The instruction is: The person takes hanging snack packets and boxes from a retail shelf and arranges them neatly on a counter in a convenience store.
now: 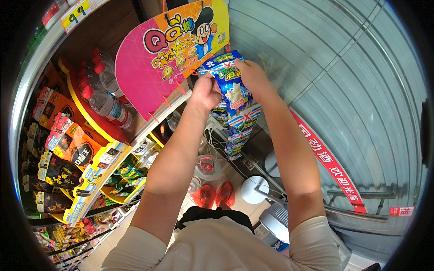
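Note:
At the top of a hanging strip of blue snack packets [241, 127] is a shiny blue snack packet [234, 89] with striped edges and a printed picture of white pieces. My left hand [206, 90] grips its left side, fingers partly hidden behind it. On the opposite side, my right hand [253, 79] holds the upper right edge with the thumb in front. Just beyond the packet, red plastic hooks [228, 46] line the rim of a pink and orange cardboard display sign [152, 64]. Whether the strip hangs from a hook is hidden.
Shelves at left carry bottles with red caps [106, 105] and orange snack bags [73, 139]. A glass door [339, 84] with a metal handle [359, 196] stands at right. Below are loose white cables [212, 140], an electric fan [276, 220] and its round white base [254, 189].

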Available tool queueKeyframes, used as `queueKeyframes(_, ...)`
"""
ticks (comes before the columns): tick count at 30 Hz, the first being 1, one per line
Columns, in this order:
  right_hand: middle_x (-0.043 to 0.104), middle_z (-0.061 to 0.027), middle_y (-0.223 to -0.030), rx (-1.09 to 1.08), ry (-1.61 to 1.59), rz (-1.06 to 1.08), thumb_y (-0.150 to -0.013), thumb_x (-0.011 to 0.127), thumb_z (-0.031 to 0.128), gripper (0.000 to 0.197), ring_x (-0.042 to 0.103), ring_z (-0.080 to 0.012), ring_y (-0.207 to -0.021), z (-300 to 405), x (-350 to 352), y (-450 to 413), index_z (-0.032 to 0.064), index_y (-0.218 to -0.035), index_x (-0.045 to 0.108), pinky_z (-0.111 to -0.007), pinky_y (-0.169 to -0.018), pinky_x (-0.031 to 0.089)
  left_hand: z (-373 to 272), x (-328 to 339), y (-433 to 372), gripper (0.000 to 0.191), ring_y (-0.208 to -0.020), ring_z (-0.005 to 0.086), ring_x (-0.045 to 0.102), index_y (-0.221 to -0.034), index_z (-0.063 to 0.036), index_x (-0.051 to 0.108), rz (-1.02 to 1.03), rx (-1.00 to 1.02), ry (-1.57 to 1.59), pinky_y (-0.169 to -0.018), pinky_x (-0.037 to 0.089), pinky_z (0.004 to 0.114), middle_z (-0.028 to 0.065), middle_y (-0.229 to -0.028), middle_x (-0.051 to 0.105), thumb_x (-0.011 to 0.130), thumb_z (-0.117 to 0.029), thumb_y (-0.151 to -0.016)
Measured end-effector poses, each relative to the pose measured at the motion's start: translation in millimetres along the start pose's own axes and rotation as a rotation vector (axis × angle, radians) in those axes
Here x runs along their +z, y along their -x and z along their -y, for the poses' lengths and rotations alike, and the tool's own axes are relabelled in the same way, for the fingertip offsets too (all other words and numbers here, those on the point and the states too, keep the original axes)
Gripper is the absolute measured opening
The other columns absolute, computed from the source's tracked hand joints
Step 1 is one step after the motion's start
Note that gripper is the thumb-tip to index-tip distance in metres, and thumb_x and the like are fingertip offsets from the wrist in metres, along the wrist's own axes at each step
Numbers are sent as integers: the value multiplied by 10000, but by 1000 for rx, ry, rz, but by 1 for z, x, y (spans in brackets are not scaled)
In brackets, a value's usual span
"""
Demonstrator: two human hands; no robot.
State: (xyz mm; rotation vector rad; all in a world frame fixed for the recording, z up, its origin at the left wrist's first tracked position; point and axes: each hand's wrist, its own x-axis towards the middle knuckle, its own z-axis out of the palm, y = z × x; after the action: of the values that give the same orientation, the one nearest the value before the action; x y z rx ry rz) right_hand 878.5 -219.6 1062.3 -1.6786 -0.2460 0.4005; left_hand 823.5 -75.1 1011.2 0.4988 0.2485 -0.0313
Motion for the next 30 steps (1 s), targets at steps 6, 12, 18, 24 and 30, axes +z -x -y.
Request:
queueKeyframes(6,667,-272,-1074,-173,208,-171,-979,498,426,524,633,-430,-1012,-42,-7,8,-61,-1118,634,-443,-886,471,20,-9,30,356,-1150,222,636,-1282,-19,545,97,88,-191,-1025,486,384,101,-1273,651,433,-285,-1074)
queueKeyframes(12,663,-274,-1022,-209,294,-199,-987,488,436,489,622,-464,-981,-55,-1,37,-27,-1061,627,-486,-845,467,30,-41,62,562,-1140,198,620,-1326,-96,512,327,20,-179,-1023,452,374,65,-1263,649,406,-557,-1022)
queueKeyframes(18,687,-227,-916,-222,382,-123,-977,541,417,414,652,-419,-879,-75,10,48,17,-1011,644,-469,-767,492,45,-40,77,295,-1021,134,645,-1222,-98,622,94,163,-488,-890,504,321,20,-1163,682,674,-60,-934)
queueKeyframes(24,701,-170,-849,-255,261,3,-933,640,419,441,680,-306,-798,-82,14,25,-19,-983,655,-418,-722,499,41,-55,92,315,-1004,178,674,-1195,-31,623,-87,197,-458,-912,536,350,75,-1131,693,657,33,-888)
queueKeyframes(30,539,-231,-1400,-294,160,-120,-849,779,423,825,531,-294,-1291,-80,22,-23,-69,-1421,445,-376,-1060,429,43,-63,108,253,-872,113,652,-1121,-64,639,-86,235,-405,-731,505,261,27,-1042,694,652,25,-884)
